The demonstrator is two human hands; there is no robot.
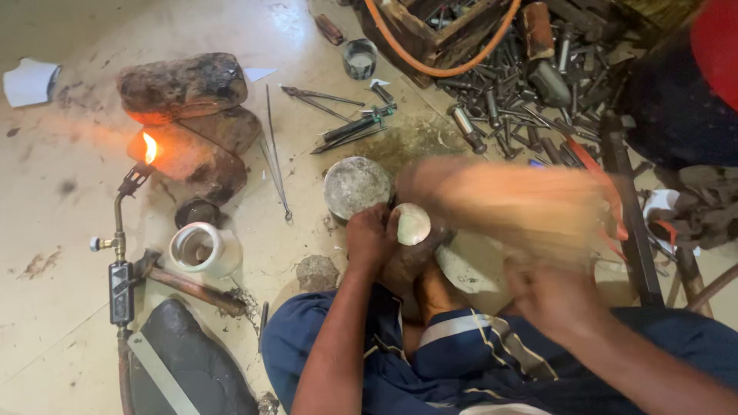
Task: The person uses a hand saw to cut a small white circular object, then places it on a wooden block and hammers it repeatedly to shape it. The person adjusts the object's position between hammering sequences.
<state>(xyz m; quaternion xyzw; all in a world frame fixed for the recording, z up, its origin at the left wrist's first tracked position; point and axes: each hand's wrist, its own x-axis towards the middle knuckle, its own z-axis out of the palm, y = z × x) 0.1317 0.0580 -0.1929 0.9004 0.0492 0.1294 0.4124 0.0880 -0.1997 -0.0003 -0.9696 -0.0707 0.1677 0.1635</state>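
My left hand (370, 237) grips a small round pale metal piece (413, 224), holding it down on a block between my feet. My right hand (555, 296) is closed on a wooden mallet (507, 201), which is blurred with motion and stretches across above the metal piece. A round grey metal dish (356, 187) lies on the floor just beyond my left hand.
A lit gas torch (121, 230) burns at the left against dark bricks (184, 88). A white cup (203, 250) and a hammer (188, 286) lie near it. Tweezers, shears and several steel punches (507, 100) are scattered at the back, beside a wooden box and orange hose.
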